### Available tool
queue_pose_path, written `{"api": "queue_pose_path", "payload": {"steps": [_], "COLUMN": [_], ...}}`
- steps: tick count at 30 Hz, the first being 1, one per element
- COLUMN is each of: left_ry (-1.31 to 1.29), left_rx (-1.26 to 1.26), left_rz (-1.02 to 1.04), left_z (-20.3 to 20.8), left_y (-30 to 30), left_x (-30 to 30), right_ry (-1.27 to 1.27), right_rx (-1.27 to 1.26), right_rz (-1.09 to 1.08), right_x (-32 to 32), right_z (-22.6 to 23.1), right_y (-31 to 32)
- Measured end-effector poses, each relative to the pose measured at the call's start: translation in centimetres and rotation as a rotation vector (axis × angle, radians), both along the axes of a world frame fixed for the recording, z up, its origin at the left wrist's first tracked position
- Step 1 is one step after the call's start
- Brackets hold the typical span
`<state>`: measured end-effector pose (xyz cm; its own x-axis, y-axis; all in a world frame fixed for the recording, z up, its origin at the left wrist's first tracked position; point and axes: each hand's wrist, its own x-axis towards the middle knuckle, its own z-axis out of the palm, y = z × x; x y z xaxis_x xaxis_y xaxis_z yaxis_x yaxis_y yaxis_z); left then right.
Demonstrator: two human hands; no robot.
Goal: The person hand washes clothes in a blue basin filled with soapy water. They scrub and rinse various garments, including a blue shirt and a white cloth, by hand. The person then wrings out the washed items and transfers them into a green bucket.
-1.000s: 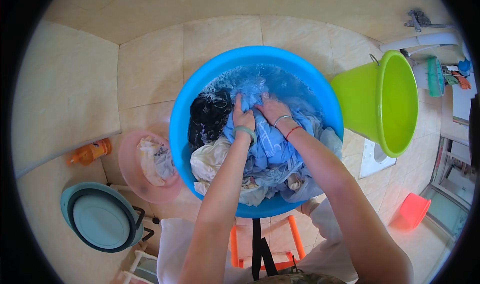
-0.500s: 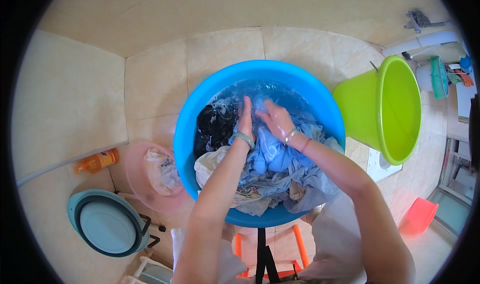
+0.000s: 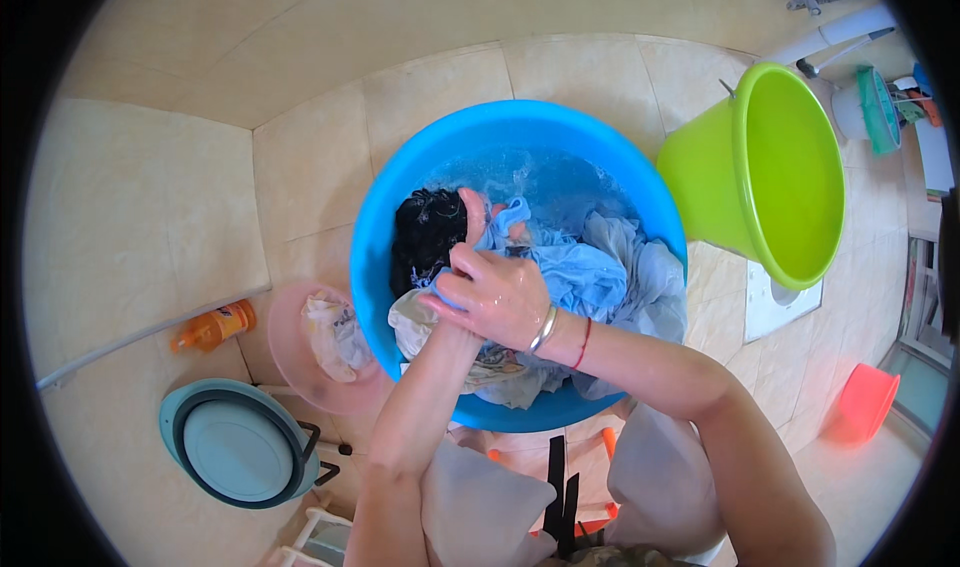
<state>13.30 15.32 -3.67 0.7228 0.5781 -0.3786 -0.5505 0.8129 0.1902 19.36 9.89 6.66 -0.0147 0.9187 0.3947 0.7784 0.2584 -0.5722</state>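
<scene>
A large blue basin (image 3: 400,182) holds water and wet laundry. My left hand (image 3: 474,217) is in its middle, its fingers around a light blue garment (image 3: 575,279). Crossing over my left wrist is my right hand (image 3: 497,295), with its fingers closed and a bit of blue cloth showing under them. My right wrist wears a silver bangle (image 3: 544,329) and a red string. Black clothing (image 3: 422,237) lies in the water left of my hands. Pale and grey-blue cloths (image 3: 655,282) are heaped to the right and front. Part of my left hand is hidden.
A green bucket (image 3: 700,172) leans at the basin's right. At left are a pink basin (image 3: 285,342) with light cloth, an orange bottle (image 3: 214,325) and a folding grey-blue basin (image 3: 240,447). A red tub (image 3: 865,402) stands at far right, near a floor drain (image 3: 785,297).
My right hand has moved from the water on the right to over my left wrist. The blue garment is now pulled up between my hands. The whole view has shifted slightly.
</scene>
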Motion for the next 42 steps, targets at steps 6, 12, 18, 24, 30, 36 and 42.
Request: {"api": "queue_pose_path", "payload": {"steps": [6, 12, 18, 24, 30, 36, 42], "left_ry": [-0.136, 0.785, 0.495, 0.712, 0.676, 0.17, 0.042], "left_rx": [0.086, -0.277, -0.1, -0.035, -0.029, -0.047, -0.068], "left_rz": [0.212, 0.098, 0.183, 0.215, 0.045, -0.122, -0.158], "left_z": [-4.6, 1.7, -0.8, -7.9, -7.6, -2.8, 0.2], "left_y": [-2.6, -1.0, 2.4, 2.3, 3.5, 4.2, 2.6], "left_x": [-1.3, 2.5, 0.2, -1.1, -0.9, -0.9, 0.3], "right_ry": [0.09, -0.05, 0.087, -0.263, -0.074, -0.02, -0.003], "right_rx": [0.102, -0.41, -0.58, -0.8, -0.888, -0.256, -0.049], "right_rz": [-0.044, -0.187, -0.389, -0.021, -0.226, 0.167, 0.187], "right_x": [0.7, 9.3, 11.6, 10.4, 9.1, 4.0, 1.1], "right_z": [-2.2, -11.0, -14.0, -16.8, -16.8, -6.8, -1.7], "right_y": [2.2, 4.1, 4.4, 6.0, 8.0, 1.0, -0.3]}}
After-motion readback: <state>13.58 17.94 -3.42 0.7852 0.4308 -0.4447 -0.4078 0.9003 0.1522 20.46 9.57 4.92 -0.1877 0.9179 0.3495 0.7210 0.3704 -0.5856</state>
